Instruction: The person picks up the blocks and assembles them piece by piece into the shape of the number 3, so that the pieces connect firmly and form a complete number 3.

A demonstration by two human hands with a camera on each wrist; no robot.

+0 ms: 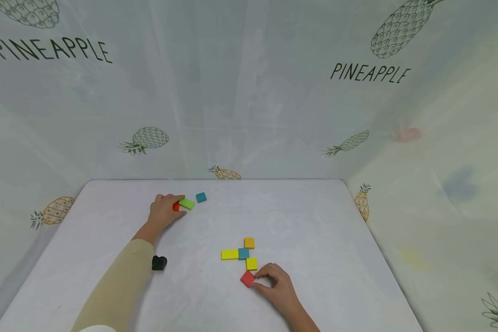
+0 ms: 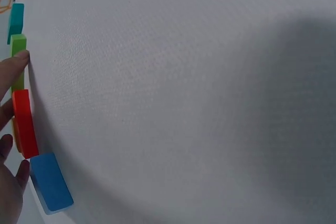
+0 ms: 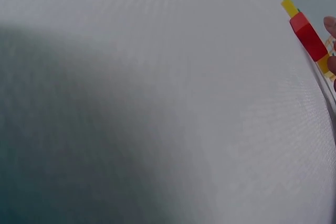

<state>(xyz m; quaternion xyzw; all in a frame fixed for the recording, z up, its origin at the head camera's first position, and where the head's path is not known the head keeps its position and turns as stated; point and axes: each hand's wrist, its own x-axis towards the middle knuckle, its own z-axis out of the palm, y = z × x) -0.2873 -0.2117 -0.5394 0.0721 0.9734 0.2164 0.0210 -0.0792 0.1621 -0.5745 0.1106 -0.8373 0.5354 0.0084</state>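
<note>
On the white table my left hand (image 1: 164, 210) reaches over a light green block (image 1: 186, 203), its index finger touching it and the thumb spread apart. Partly under that hand lies an orange-red block (image 1: 176, 207). A teal block (image 1: 201, 197) sits just beyond. The left wrist view also has a blue block (image 2: 51, 183) below the red one (image 2: 25, 123). With thumb and index finger my right hand (image 1: 279, 289) pinches a corner of a red square block (image 1: 247, 279). This block lies turned against a small yellow block (image 1: 251, 264).
Above the small yellow block, a teal block (image 1: 243, 253) adjoins a long yellow block (image 1: 230, 254) and an orange block (image 1: 249, 243). A black heart-shaped piece (image 1: 159, 263) lies beside the left sleeve (image 1: 120, 281). Pineapple-print cloth (image 1: 240, 92) hangs around the table.
</note>
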